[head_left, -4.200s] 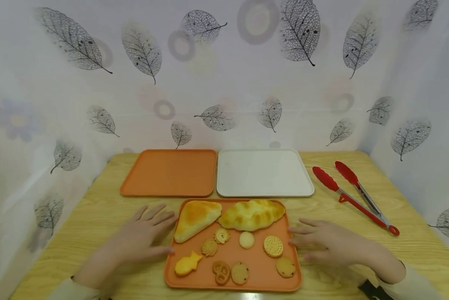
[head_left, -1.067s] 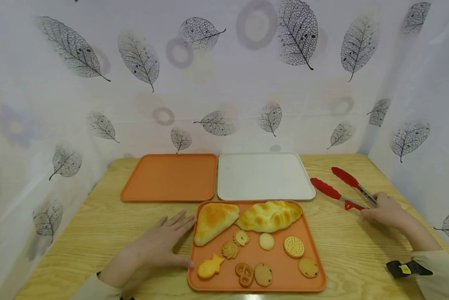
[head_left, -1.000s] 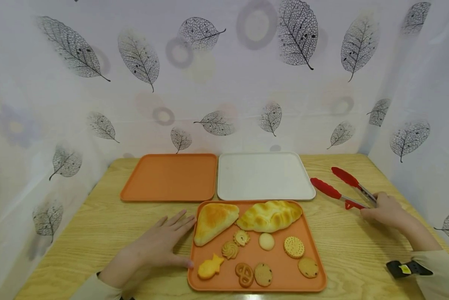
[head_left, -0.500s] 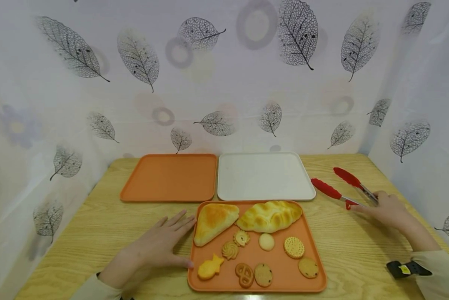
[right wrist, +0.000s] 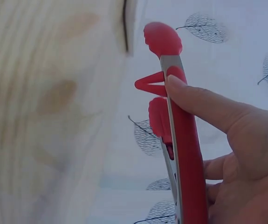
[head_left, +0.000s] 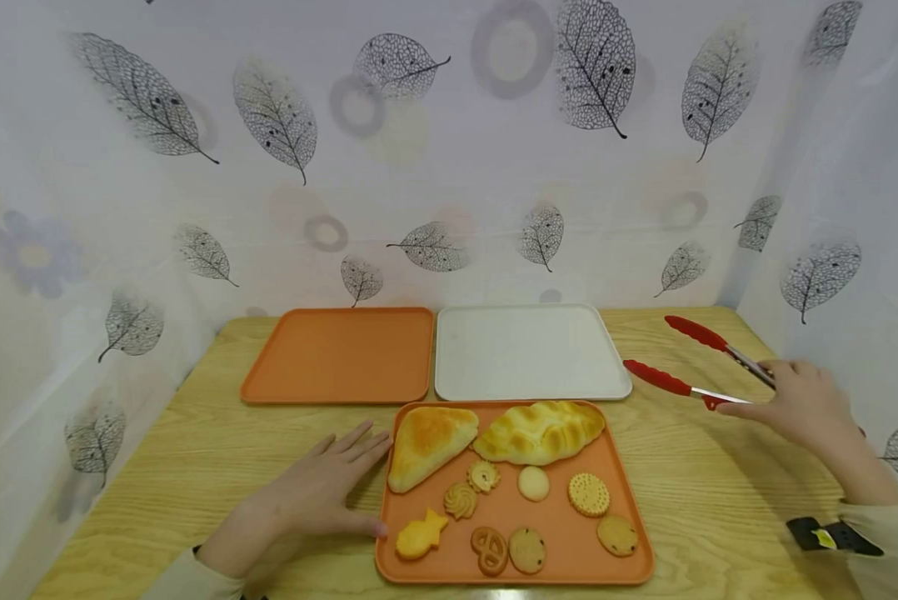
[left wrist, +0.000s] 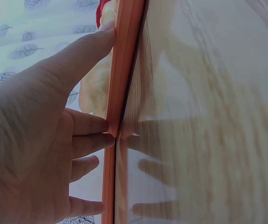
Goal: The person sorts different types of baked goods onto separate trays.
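My right hand [head_left: 805, 404] grips a pair of red-tipped tongs [right wrist: 189, 158] by the handles, the thumb along one arm. The two red heads stand apart, pointing toward the white tray. In the head view the tongs appear raised a little off the table. My left hand [head_left: 317, 492] has its fingers spread, and its fingertips touch the left edge of the front orange tray [head_left: 569, 569]. On that tray lie a triangular bread [head_left: 430, 446], a long braided bread [head_left: 541, 433], a fish-shaped cracker [head_left: 421, 535], a pretzel [head_left: 490, 550] and several round cookies.
A second orange tray [head_left: 340, 354] lies at the back left of the wooden table [head_left: 719, 517], and a white tray [head_left: 527, 350] sits beside it. Leaf-printed cloth [head_left: 449, 150] hangs behind and along both sides.
The front tray, with its food, has shifted right along with my left hand. My right hand left the tray's right edge, took hold of the tongs and has just raised them slightly.
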### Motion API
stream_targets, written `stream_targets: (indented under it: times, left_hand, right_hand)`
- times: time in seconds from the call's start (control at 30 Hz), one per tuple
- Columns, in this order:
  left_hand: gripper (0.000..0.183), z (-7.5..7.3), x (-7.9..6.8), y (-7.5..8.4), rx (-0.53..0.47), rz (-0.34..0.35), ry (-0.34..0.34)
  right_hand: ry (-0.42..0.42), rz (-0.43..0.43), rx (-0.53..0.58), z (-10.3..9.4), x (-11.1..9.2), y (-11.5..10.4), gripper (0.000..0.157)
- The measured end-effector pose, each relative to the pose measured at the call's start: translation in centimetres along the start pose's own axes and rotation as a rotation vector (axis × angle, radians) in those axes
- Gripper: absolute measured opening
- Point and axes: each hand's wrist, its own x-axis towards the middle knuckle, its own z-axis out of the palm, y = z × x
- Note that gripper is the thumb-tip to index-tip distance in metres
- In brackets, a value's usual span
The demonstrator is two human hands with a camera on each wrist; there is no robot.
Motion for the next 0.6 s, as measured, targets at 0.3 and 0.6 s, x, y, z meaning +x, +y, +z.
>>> stream_targets:
  times: [0.3,0.6]
  left_hand:
    - [0.109,0.1,0.0,0.0,0.001,0.000,0.003]
    - [0.110,0.2,0.1,-0.1,0.003,0.001,0.011]
  right_hand:
    - [0.088,-0.128,0.020,-1.7,-0.6,-1.7,0.094]
    - [0.130,-0.306,0.029,-2.3,-0.9,-3.1,0.087]
